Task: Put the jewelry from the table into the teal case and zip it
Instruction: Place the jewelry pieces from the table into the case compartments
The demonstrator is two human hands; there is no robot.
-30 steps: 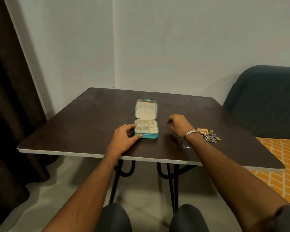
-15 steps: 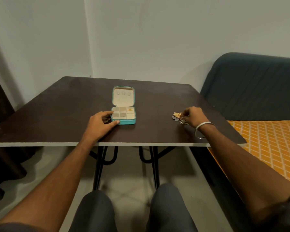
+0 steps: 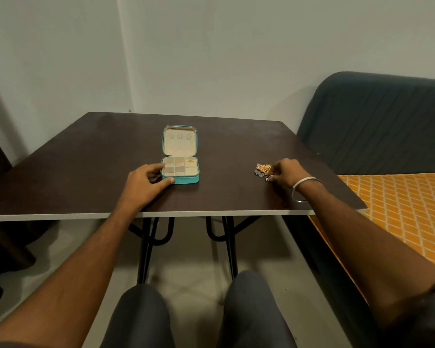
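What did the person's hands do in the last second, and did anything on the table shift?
The right hand left its spot beside the open teal zip case and went right to the small heap of gold and silver jewelry, where its fingertips now pinch a small piece. The left hand kept steadying the case's near-left corner. Case, heap and dark brown table stayed put.

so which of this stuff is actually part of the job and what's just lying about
Part of the job:
teal case, open, steadied by the left hand
jewelry pile, at the right hand's fingertips

Just there:
table
dark sofa
orange patterned cover
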